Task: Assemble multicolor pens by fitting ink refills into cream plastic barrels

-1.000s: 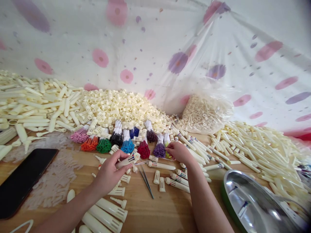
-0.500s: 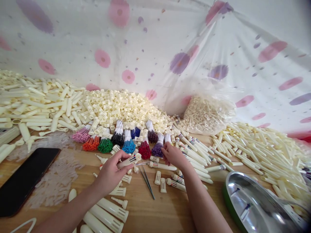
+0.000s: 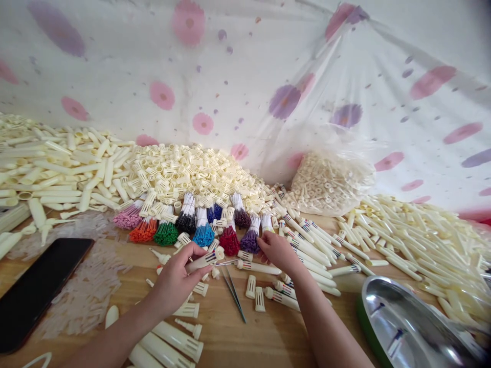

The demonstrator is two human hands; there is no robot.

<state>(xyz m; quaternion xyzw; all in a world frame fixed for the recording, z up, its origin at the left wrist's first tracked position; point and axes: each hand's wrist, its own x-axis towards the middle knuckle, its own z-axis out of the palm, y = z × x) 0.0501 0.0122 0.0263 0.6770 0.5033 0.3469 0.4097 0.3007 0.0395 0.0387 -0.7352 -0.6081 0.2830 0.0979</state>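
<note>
My left hand [image 3: 174,278] is closed around a cream multicolour pen barrel [image 3: 200,262], its slotted end with coloured sliders pointing right. Just past that end is a thin pale stick [image 3: 227,262]; whether it touches the barrel I cannot tell. My right hand [image 3: 279,251] has its fingers pinched at the bundles of pen refills, between the purple bundle [image 3: 251,237] and the white-stemmed bundle [image 3: 267,223] behind the fingers. What the fingertips hold, if anything, is hidden. Metal tweezers [image 3: 233,294] lie on the table between my hands.
More refill bundles, such as the red one [image 3: 229,240], stand before a heap of slotted cream parts [image 3: 192,166]. Filled barrels [image 3: 312,260] lie right of my right hand. A metal tray [image 3: 418,317] is at front right, a phone [image 3: 42,291] at left, a plastic bag of parts [image 3: 330,181] behind.
The whole view has shifted slightly. My left hand still holds the pen barrel, and my right hand stays at the refill bundles with little movement.
</note>
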